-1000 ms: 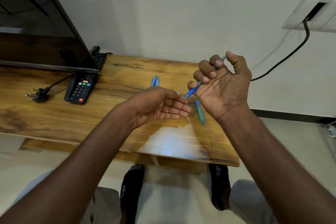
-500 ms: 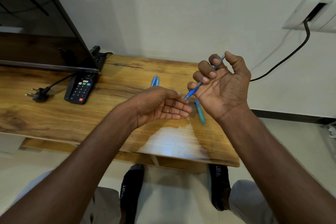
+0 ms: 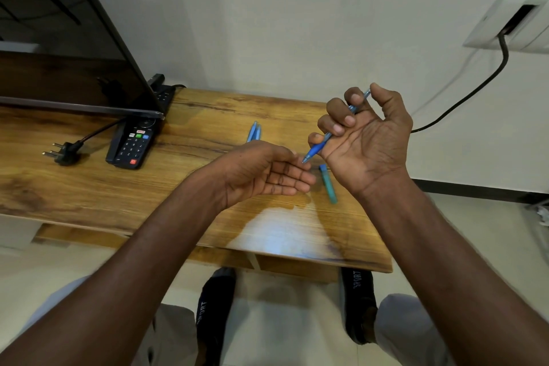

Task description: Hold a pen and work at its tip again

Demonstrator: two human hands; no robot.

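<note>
The blue pen (image 3: pixel 329 134) has hardly moved since a moment ago. I still hold it up in my right hand (image 3: pixel 367 142), above the wooden surface (image 3: pixel 89 187). Its tip still points down and left, right at the fingertips of my left hand (image 3: pixel 267 171). I think I am still just holding the pen ready, and nothing new has been done with it yet.

My right hand is turned palm toward me. Its fingers are curled round the pen, and my thumb sticks up next to the pen's top end. The pen runs slanted through my fist, top end up high, tip poking out the bottom.

My left hand is loose and holds nothing. Its palm faces up and to the right, and its fingers are almost straight. The pen tip is very near them, maybe touching; I cannot tell.

On the surface, just under my hands, lies a teal pen cap (image 3: pixel 328 184). Two more blue pens (image 3: pixel 254 131) lie side by side farther back. A black remote control (image 3: pixel 132 144) and a loose plug (image 3: pixel 64 153) lie off to the left, by the TV (image 3: pixel 59 38).
</note>
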